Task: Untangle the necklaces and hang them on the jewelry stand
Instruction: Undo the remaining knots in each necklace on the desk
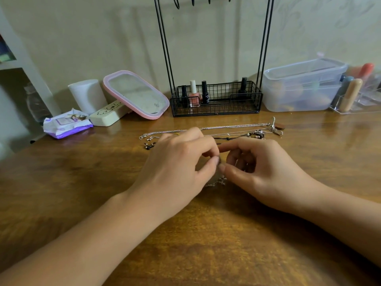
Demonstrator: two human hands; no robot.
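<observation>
Untangling step in hand; jewelry stand [214, 58] at the back of the table [185, 254] carries no necklace on what shows.
Necklaces [233, 129] lie before it; left hand [175, 162] and right hand [261, 166] apparently pinch a thin chain [216, 182] between them, fingers curled; next comes teasing strands apart.

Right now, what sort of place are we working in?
Probably a home dressing table: a pink-rimmed mirror, nail polish bottles in the jewelry stand basket, and necklaces on the wooden tabletop.
</observation>
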